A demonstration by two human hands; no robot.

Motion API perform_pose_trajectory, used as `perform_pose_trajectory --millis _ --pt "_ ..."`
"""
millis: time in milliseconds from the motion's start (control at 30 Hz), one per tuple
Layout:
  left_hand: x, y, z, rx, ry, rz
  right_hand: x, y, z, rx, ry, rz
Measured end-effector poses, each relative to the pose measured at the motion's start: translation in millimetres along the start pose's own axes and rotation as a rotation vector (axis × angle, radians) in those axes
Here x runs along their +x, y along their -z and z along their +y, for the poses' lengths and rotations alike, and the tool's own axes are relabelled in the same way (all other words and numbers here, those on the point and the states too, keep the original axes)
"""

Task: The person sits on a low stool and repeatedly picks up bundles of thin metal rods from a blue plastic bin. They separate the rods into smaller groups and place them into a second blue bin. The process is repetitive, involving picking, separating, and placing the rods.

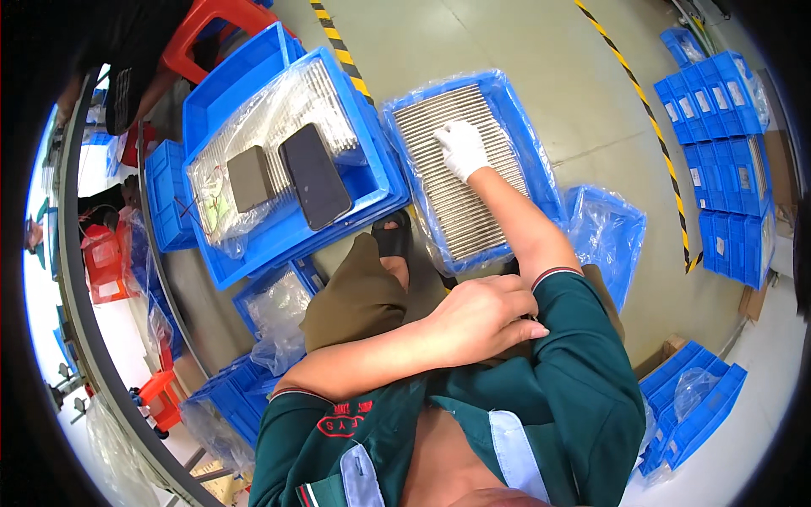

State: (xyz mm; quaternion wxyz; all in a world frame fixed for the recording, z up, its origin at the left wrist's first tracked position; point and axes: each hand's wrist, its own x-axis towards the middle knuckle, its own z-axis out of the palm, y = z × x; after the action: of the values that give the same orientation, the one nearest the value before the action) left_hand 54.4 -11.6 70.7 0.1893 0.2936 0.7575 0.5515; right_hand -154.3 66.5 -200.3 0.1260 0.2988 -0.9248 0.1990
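My right hand (463,149), in a white glove, reaches out over a blue plastic crate (525,139) lined with clear film. Rows of thin silvery metal rods (448,190) lie side by side in it. The gloved fingers are bent down onto the rods; whatever is at their tips is hidden. My bare left hand (486,314) crosses my body to beside the right sleeve (566,296). Its fingers are curled with the thumb against them, and I cannot make out what they hold.
At left, stacked blue crates (363,169) hold film-wrapped rods, with a black phone (314,176) and a grey-brown box (250,178) on top. A film-lined blue bin (604,228) stands right of the rod crate. More blue bins (718,152) are stacked far right. Yellow-black tape (646,97) marks the floor.
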Motion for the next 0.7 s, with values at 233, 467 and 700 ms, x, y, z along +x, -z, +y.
perform_pose_trajectory --millis 233,467,700 --pt "-5.1 1.2 -1.6 -0.024 0.005 0.048 5.4 26.2 45.6 0.245 -0.808 0.065" --pt "-1.5 -0.3 1.9 -0.018 -0.01 0.005 -7.2 -0.9 106.9 0.632 -1.029 -0.392" --pt "1.1 -3.5 1.0 0.014 -0.012 0.027 -22.2 37.5 104.9 0.903 -1.324 -0.274"
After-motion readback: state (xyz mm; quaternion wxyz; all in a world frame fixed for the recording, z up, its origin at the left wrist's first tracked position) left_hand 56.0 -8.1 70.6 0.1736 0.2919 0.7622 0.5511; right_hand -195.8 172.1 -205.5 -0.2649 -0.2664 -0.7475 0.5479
